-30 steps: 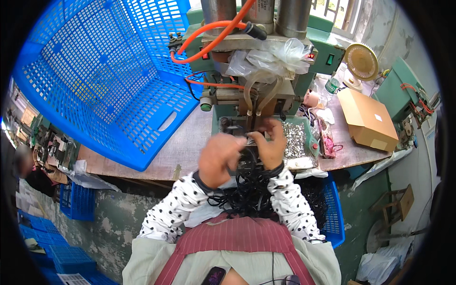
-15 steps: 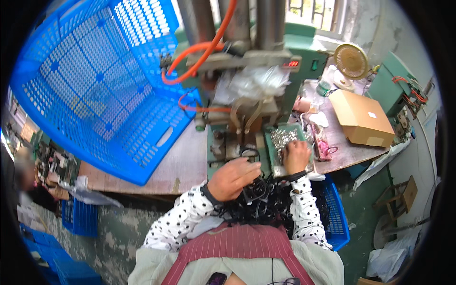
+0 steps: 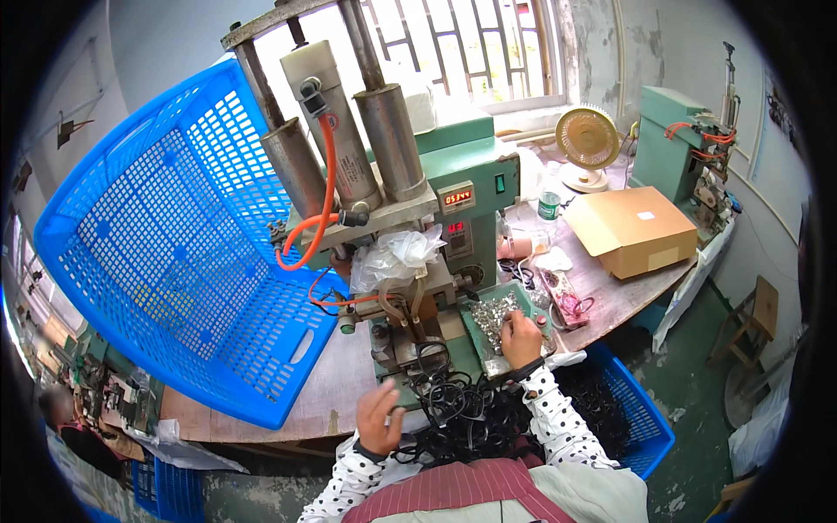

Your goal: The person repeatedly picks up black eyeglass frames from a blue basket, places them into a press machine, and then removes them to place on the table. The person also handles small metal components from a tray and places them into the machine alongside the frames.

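Note:
My left hand is raised in front of the press, thumb and fingers apart and nothing in it. Just right of it, a tangled heap of black straps or cords fills the space before me. One black loop reaches up to the press's working area. My right hand is over a green tray of small shiny metal pieces. Its fingers are bent together among the pieces; whether one is pinched between them is hidden. The green press carries metal cylinders, orange hoses and red-lit displays.
A large blue plastic basket leans left of the press. Another blue basket with black pieces stands low at my right. An open cardboard box, a fan and a second machine are at right. Someone sits far left.
My view has tilted up, showing more of the press and window. My left hand has drawn back from the press and its fingers have spread. My right hand stays at the tray.

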Demonstrator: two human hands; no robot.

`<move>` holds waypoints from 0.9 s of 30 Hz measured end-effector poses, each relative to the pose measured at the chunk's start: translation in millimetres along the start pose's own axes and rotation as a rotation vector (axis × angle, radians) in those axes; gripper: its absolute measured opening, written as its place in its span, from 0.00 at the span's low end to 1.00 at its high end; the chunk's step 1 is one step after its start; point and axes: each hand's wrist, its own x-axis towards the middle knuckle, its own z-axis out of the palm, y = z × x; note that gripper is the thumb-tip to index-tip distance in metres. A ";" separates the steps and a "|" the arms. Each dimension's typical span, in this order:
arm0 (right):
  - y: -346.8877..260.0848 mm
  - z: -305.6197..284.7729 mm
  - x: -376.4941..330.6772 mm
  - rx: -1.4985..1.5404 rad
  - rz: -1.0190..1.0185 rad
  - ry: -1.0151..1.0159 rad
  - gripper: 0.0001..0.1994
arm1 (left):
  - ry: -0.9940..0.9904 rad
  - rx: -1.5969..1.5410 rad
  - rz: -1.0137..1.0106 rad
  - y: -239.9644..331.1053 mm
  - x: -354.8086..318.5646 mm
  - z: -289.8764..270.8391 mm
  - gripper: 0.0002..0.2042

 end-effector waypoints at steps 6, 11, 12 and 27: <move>4.0 6.9 -4.1 -0.033 -0.078 0.003 0.05 | -0.025 0.095 -0.461 -32.0 -72.7 -8.3 0.15; 6.1 10.9 -1.0 -0.025 0.085 -0.053 0.04 | -0.183 0.394 -0.435 -57.0 -104.9 13.3 0.09; 5.0 10.9 0.6 -0.026 0.053 -0.047 0.04 | -0.190 0.421 -0.454 -59.3 -106.2 15.1 0.08; -133.3 -36.9 38.4 0.748 0.248 -0.419 0.07 | 0.067 0.111 -0.250 -10.9 0.3 2.3 0.08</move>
